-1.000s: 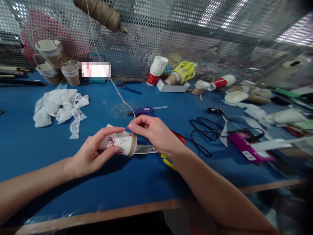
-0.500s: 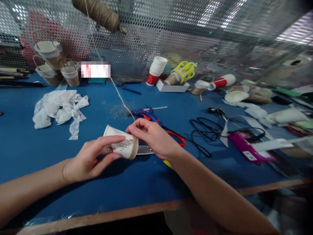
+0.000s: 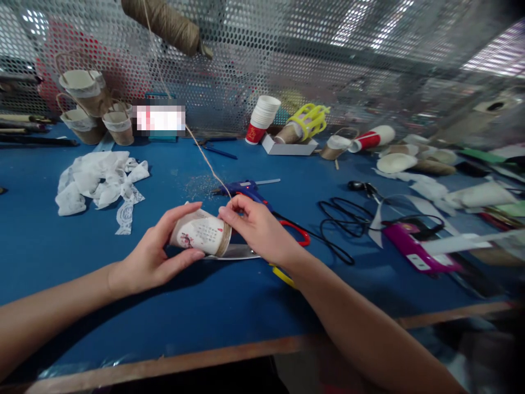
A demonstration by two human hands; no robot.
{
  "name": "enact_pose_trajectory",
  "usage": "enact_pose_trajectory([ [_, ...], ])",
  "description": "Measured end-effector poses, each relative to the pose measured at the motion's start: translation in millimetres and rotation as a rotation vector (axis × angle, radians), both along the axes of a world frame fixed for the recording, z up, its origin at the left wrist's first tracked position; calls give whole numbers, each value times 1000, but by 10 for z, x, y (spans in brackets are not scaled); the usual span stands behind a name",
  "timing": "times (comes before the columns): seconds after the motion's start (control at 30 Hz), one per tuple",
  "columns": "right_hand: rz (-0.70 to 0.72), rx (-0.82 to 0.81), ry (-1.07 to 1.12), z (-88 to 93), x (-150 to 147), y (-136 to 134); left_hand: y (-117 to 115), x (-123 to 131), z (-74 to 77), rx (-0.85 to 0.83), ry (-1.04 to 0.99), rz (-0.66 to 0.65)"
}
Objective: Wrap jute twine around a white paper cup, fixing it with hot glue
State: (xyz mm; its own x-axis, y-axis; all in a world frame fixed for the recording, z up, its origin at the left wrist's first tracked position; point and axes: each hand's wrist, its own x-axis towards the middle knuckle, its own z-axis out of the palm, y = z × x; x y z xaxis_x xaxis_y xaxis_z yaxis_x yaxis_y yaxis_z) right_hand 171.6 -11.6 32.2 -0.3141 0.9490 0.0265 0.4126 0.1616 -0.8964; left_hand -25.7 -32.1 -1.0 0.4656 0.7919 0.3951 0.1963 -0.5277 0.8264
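A paper cup (image 3: 199, 235) is gripped by the left hand (image 3: 150, 254), its thumb below and forefinger along the upper side. By the right hand (image 3: 258, 224), thumb and forefinger pinched together, the twine (image 3: 208, 163) is held at the cup's narrow end. The cup is laid on its side between the two hands, its long axis run from left to right and tipped slightly down at the right; the wide end is cradled by the left hand, while the narrow end, banded with twine, is placed nearer the right. From the right fingertips the twine is stretched up and away to a spool (image 3: 168, 27). Beneath the cup and right hand, scissors (image 3: 241, 251) are seen; whether the cup is touched by the blade cannot be told. Just beyond, a glue gun (image 3: 252, 190) is laid on the desk (image 3: 135, 328), and a heap of lace (image 3: 94, 178) is set off to the left.
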Motion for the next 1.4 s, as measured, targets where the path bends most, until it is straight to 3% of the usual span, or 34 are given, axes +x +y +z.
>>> enact_pose_trajectory([
  [0.2,-3,114,-189,-27,-47,-58,70,116,144,-542,-183,67],
  [0.3,16,201,-271,-44,-49,-60,105,159,142,-670,-216,79],
  [0.83,27,422,-202,2,-12,-54,119,198,162,-613,-209,94],
  [1.13,35,443,-204,35,-12,-71,112,197,174,-600,-181,84],
  [1.4,39,326,-237,-29,-21,-24,85,185,165,-588,-147,78],
])
